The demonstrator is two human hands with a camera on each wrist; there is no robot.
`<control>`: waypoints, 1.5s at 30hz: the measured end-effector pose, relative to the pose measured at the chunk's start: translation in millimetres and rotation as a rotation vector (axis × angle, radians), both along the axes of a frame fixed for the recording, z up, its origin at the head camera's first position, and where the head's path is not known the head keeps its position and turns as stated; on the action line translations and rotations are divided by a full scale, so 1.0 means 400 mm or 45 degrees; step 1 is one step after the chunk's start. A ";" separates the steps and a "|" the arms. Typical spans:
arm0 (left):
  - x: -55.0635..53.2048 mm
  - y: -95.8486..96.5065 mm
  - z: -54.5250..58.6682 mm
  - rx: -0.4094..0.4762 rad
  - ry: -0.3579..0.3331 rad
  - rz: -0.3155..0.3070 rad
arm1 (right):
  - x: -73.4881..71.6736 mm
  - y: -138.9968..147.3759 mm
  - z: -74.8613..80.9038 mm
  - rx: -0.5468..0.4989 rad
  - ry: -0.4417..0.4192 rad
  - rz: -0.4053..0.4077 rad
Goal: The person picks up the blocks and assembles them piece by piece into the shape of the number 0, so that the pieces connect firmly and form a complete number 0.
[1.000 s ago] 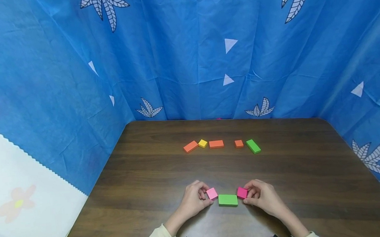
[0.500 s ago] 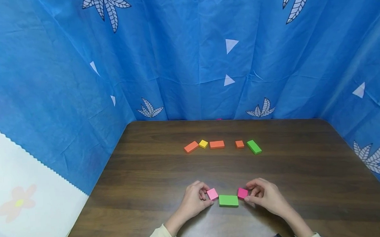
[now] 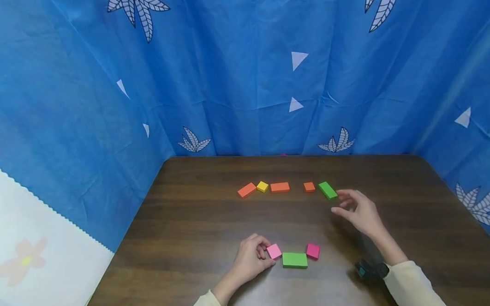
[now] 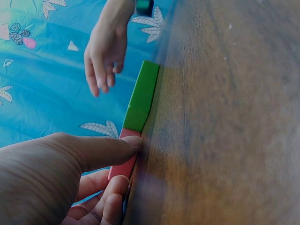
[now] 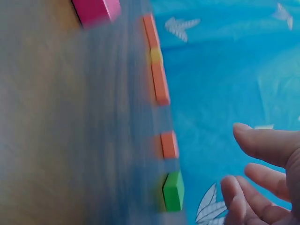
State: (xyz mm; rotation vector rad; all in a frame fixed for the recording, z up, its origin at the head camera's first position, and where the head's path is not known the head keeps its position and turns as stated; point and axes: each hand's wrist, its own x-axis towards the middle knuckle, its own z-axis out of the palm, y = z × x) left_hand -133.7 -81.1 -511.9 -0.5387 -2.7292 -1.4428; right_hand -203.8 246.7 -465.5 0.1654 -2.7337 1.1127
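Note:
My left hand (image 3: 251, 256) pinches a light pink block (image 3: 274, 251) between thumb and fingers on the table; the left wrist view shows the thumb (image 4: 124, 147) on it. Beside it lies a light green rectangular block (image 3: 294, 260), its left end by the pink one. At the green block's right end sits a magenta block (image 3: 313, 251), which no hand touches. Farther back, my right hand (image 3: 361, 211) holds nothing, thumb and fingers apart, close to the right of a green block (image 3: 328, 190). In the right wrist view that green block (image 5: 174, 191) stands apart from the fingers.
Along the back of the brown table (image 3: 198, 211) lie an orange block (image 3: 247, 190), a yellow block (image 3: 262, 186), another orange block (image 3: 280, 187) and a small orange block (image 3: 309, 187). A blue curtain (image 3: 233, 79) hangs behind the table.
My right hand has let go of the magenta block and moved away, back and right, to near the far green block. My left hand stays on the pink block.

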 end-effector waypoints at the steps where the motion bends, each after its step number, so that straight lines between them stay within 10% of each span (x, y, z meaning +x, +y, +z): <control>1: 0.001 0.000 0.000 0.001 -0.004 0.000 | -0.018 0.006 0.000 -0.003 -0.003 -0.013; 15: -0.001 -0.001 0.000 -0.017 -0.022 0.012 | -0.160 0.022 -0.051 0.058 -0.211 -0.023; 45: -0.001 -0.003 0.002 -0.019 -0.023 0.004 | -0.186 0.024 -0.054 -0.022 -0.490 0.124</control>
